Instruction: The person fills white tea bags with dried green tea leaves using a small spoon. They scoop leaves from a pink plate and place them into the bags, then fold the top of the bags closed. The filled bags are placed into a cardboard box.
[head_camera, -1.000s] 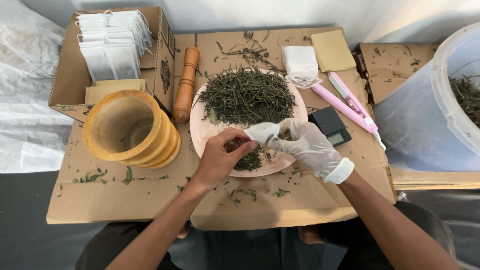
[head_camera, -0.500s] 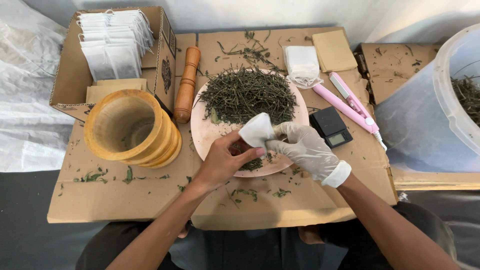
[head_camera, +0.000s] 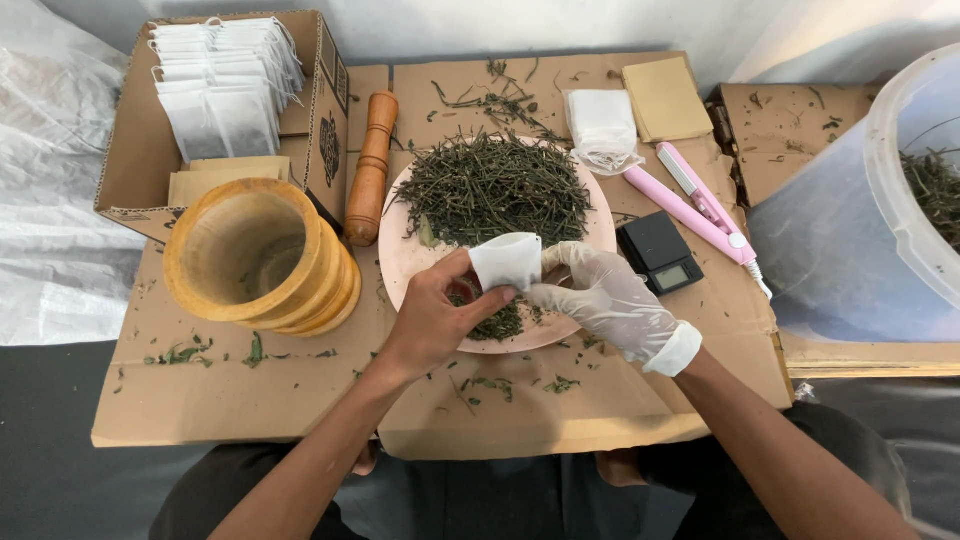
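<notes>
Head view — the small white bag sits mouth-up between both grips, left hand pinching its near edge, gloved right hand holding its far side — dried leaves just beyond.

A plate sits at the middle of the cardboard-covered tabletop, with a heap of dried leaves on its far half. Over its near edge, the left hand and the gloved right hand meet at a small filter bag. Left of the plate stands a wooden mortar, with a pestle lying between them. Behind the mortar, an open carton holds filled bags. Right of the plate lie a pocket scale and a sealing tool; behind these, empty bags. A tub stands far right.
</notes>
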